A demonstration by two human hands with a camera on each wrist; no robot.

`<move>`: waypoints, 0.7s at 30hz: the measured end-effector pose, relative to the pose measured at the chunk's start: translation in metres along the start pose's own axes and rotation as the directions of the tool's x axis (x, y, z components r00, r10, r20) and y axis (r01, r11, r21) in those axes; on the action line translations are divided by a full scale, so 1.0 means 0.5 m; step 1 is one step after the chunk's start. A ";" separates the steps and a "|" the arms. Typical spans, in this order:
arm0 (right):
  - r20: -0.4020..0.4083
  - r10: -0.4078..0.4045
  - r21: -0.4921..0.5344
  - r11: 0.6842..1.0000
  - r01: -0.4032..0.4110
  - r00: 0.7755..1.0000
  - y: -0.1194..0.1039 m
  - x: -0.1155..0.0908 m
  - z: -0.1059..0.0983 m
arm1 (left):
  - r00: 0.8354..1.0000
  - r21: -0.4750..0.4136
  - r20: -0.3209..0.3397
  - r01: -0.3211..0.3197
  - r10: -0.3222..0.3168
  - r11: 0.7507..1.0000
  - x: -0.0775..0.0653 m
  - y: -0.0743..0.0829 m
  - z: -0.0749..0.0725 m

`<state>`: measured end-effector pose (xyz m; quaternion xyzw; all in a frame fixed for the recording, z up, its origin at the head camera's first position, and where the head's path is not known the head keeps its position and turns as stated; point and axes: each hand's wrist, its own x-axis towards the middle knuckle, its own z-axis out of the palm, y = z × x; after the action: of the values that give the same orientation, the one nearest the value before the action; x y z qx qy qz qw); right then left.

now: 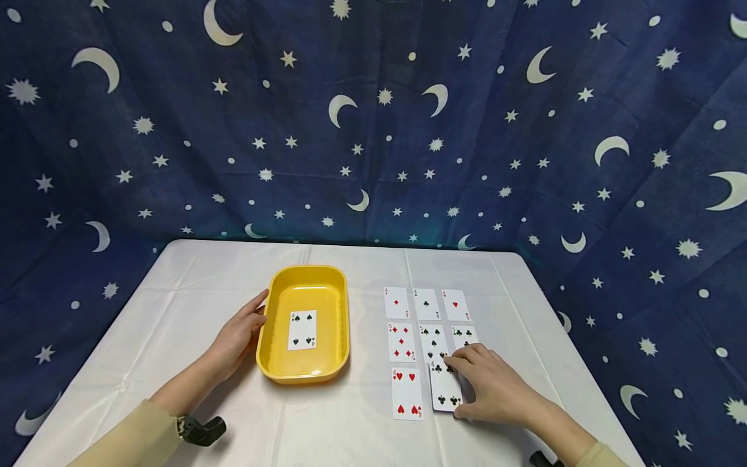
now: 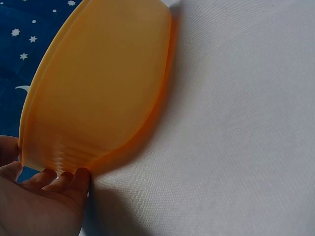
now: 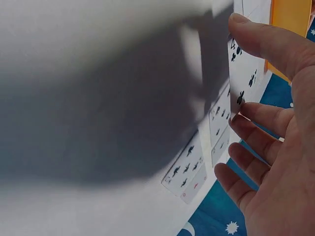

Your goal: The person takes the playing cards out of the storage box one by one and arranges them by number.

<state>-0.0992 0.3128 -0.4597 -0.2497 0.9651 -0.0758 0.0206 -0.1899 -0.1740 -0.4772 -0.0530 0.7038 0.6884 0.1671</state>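
My right hand (image 1: 496, 384) pinches the four of clubs (image 1: 445, 389) by its edges, between thumb and fingers. In the head view this card covers the lower end of the five of spades (image 1: 432, 338). The right wrist view shows the same card (image 3: 242, 78) at a steep slant. My left hand (image 1: 238, 334) rests its fingertips against the outer left side of a yellow tray (image 1: 274, 292); the left wrist view shows the fingers (image 2: 81, 182) touching the wall. Inside the tray a four of spades (image 1: 302, 329) lies face up.
The ace of diamonds (image 1: 397, 303), ace of clubs (image 1: 426, 303) and ace of hearts (image 1: 456, 305) form the back row. In front lie the five of diamonds (image 1: 401, 342), partly hidden five of clubs (image 1: 463, 334) and four of hearts (image 1: 406, 394). A white cloth covers the table (image 1: 192, 279).
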 end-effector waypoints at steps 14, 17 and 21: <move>0.002 -0.036 -0.015 0.999 0.036 0.999 -0.001 -0.012 0.020 | 1.000 0.017 -0.007 -0.001 0.001 1.000 -0.002 0.001 0.000; 0.008 -0.041 -0.017 0.999 0.041 0.999 0.000 -0.012 0.022 | 1.000 0.018 -0.007 -0.001 0.001 1.000 -0.003 0.002 0.001; 0.011 -0.048 -0.022 0.999 0.048 0.999 0.000 -0.013 0.022 | 1.000 0.014 -0.011 0.006 -0.006 1.000 -0.002 0.003 0.002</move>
<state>-0.0927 0.3143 -0.4706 -0.2733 0.9595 -0.0645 0.0210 -0.1891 -0.1732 -0.4756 -0.0573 0.7095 0.6825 0.1657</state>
